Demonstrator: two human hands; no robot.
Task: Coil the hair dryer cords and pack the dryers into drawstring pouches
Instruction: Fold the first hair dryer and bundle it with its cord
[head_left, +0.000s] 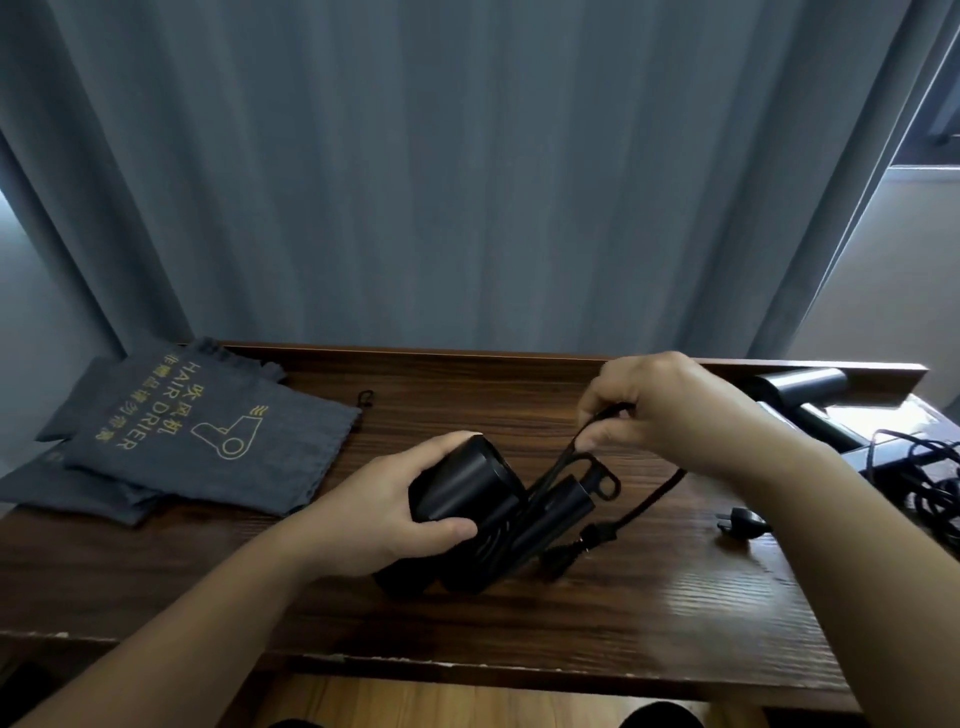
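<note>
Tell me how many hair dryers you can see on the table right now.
2. One black hair dryer is held by the left hand at the table's middle; a second dryer lies at the far right edge.

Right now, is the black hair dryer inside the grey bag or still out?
Out. The black hair dryer is gripped by the left hand above the wooden table; the grey drawstring pouch lies flat, apart, to its left.

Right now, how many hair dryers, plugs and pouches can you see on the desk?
Hair dryers: 2, one held by the left hand, one at far right.
Plugs: 2, and.
Pouches: at least 2, stacked; top one, another under it.
Total: 6.
</note>
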